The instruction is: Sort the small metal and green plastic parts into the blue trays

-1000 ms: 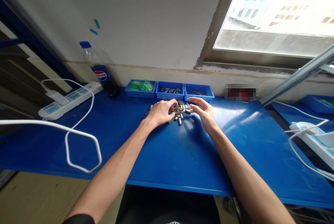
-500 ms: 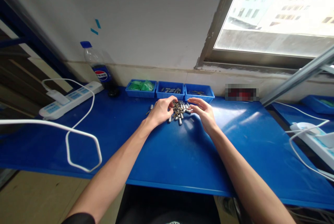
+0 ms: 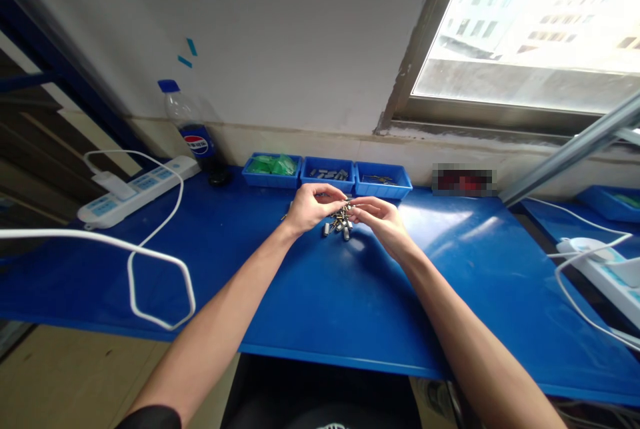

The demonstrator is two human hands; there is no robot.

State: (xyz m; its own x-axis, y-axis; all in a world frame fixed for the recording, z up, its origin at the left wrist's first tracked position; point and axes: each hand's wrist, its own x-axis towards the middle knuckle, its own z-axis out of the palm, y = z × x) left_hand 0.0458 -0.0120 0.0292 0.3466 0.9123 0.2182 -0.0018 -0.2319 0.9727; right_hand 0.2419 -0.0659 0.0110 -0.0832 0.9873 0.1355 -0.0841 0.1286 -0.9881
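Note:
Over a pile of small metal parts [image 3: 340, 224] on the blue table [image 3: 320, 296], my two hands meet at the fingertips. The pile mixes short silver cylinders with thin brass-coloured pins. My left hand [image 3: 314, 208] comes in from the left, thumb and fingers pinched together. From the right, my right hand [image 3: 380, 219] is pinched too, its fingertips almost touching those of the left. Whatever lies between the fingertips is too small to make out. My hands cover the far part of the pile.
Behind the pile stand three blue bins: one with green packets [image 3: 273, 179], one with silver cylinders [image 3: 327, 184], one with thin pins [image 3: 383, 190]. A cola bottle [image 3: 193, 139], a power strip [image 3: 140, 192] and a white cable [image 3: 187, 276] lie to the left. A metal bar [image 3: 565, 149] slants at right.
My right hand has moved left and my left hand slightly right, so their fingertips now meet above the pile. The fingers of my right hand have closed to a pinch.

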